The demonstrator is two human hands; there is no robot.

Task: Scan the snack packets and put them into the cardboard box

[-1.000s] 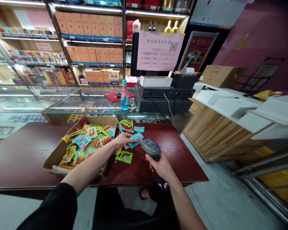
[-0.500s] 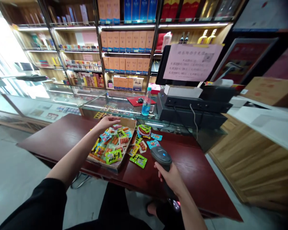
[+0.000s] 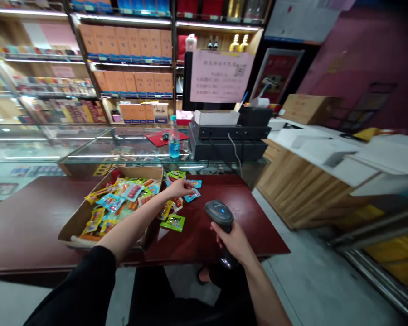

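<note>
My left hand (image 3: pixel 179 188) is over the loose snack packets beside the box, nearest to a blue snack packet (image 3: pixel 192 196). Its fingers are loosely bent and slightly apart, and I see nothing held in them. In my right hand (image 3: pixel 234 240) is a dark barcode scanner (image 3: pixel 219 213) with a blue light on top, gripped by its handle above the table. A shallow cardboard box (image 3: pixel 75 219), full of small packed sausages and snacks, stands to the left, partly behind my left forearm. A green packet (image 3: pixel 172 222) lies nearest me in the loose group.
The dark red table (image 3: pixel 245 199) meets a glass display counter (image 3: pixel 122 144). On the counter are a bottle of blue liquid (image 3: pixel 174 140), a red folder (image 3: pixel 156 138), and cash-register equipment (image 3: pixel 227 147) with a paper sign (image 3: pixel 221 77). A wooden cabinet (image 3: pixel 292 194) stands right.
My left hand has moved from above the box to the loose packets on its right. The view has turned right. My right hand still holds the scanner.
</note>
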